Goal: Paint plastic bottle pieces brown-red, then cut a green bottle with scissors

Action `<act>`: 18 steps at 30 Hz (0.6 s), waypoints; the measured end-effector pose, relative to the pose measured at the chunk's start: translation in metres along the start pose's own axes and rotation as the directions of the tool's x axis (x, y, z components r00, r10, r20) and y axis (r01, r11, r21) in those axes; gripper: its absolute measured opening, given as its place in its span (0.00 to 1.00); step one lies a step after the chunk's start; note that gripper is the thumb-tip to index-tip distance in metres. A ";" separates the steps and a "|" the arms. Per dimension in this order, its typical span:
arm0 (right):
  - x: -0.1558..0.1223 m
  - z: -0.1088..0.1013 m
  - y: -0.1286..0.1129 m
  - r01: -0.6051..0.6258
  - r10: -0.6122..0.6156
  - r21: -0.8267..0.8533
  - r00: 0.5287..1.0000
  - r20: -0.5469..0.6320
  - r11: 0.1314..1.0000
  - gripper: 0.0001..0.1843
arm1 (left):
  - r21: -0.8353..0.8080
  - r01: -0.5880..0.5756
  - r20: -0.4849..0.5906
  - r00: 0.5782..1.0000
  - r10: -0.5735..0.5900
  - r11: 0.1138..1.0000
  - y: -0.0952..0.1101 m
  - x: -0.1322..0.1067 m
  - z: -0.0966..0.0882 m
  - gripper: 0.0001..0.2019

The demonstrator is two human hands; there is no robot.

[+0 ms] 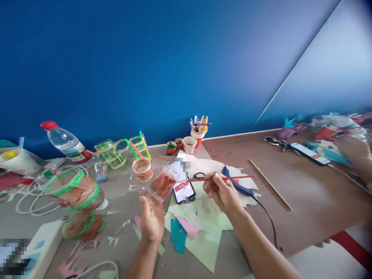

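Observation:
My left hand (153, 221) holds up a clear plastic piece (163, 186), its face partly coated in reddish-brown paint. Between the thumb and fingers of my right hand (222, 193) is a thin red paintbrush (242, 177), lying nearly level. Its tip points left at the painted side; I cannot tell whether it touches. Behind the plastic piece lies a phone (188, 192) on pale green paper (203, 248). A small round tub (142, 169) smeared with the same brown stands just beyond my left hand. Paper cups of paint (190, 145) stand farther back.
A blue glue gun (242, 188) with a black cord lies right of my right hand, near a wooden stick (270, 185). Brown-painted plastic containers (75, 190) and a water bottle (68, 143) are at left. Another person's hand (353, 151) is at far right.

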State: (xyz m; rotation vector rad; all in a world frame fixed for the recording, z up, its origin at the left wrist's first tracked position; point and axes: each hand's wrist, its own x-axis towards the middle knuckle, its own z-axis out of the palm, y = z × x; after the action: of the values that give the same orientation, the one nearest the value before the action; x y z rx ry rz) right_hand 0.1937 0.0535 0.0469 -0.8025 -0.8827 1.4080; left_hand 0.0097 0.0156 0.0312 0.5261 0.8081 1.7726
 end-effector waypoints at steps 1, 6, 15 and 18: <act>0.000 0.000 -0.001 -0.017 0.017 -0.003 1.000 0.018 1.000 0.20 | -0.023 0.011 -0.001 1.000 -0.011 1.000 0.001 0.000 0.000 0.35; 0.001 -0.003 -0.004 0.012 -0.012 -0.018 1.000 0.007 1.000 0.19 | -0.111 0.071 0.031 0.997 -0.068 0.991 0.004 0.000 -0.001 0.33; 0.002 -0.007 -0.005 0.003 -0.003 0.004 1.000 0.028 1.000 0.19 | -0.217 0.211 0.095 0.976 -0.194 0.953 0.009 0.000 -0.004 0.31; 0.003 -0.008 -0.005 -0.024 0.024 -0.006 0.997 0.070 1.000 0.20 | -0.229 0.208 0.111 0.976 -0.187 0.951 0.008 -0.001 -0.005 0.31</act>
State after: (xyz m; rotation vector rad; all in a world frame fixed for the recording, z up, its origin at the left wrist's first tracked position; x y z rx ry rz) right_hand 0.2026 0.0563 0.0475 -0.7740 -0.9333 1.4629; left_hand 0.0012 0.0121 0.0336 0.3469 0.5550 1.6217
